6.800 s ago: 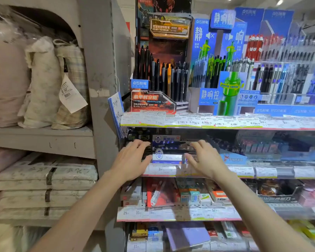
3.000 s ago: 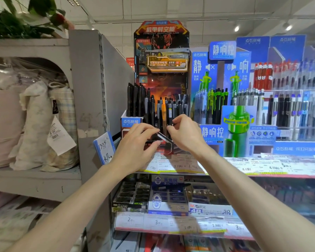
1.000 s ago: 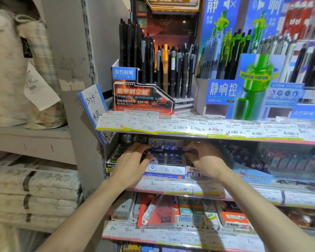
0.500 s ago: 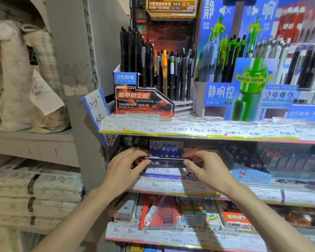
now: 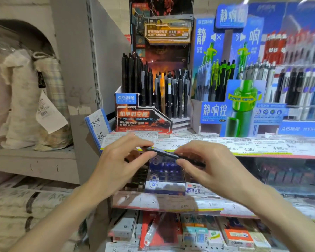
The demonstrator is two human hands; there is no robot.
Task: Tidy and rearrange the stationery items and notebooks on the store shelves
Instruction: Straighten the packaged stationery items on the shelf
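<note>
Pen [image 5: 168, 155] between left hand [image 5: 116, 164] and right hand [image 5: 213, 168].

Blurred with motion across the right end of the upper shelf [image 5: 262, 151]: pen racks [image 5: 298, 84] smeared, price tags [image 5: 247, 149] mostly unreadable. Dark pen [image 5: 168, 155] partly covered by both hands, left hand [image 5: 116, 166] hiding one end, right hand [image 5: 213, 170] the other. Blue box [image 5: 165, 179] on the middle shelf half hidden behind fingers, print illegible. Lowest shelf packets [image 5: 235, 235] cut off by the bottom edge.
</note>
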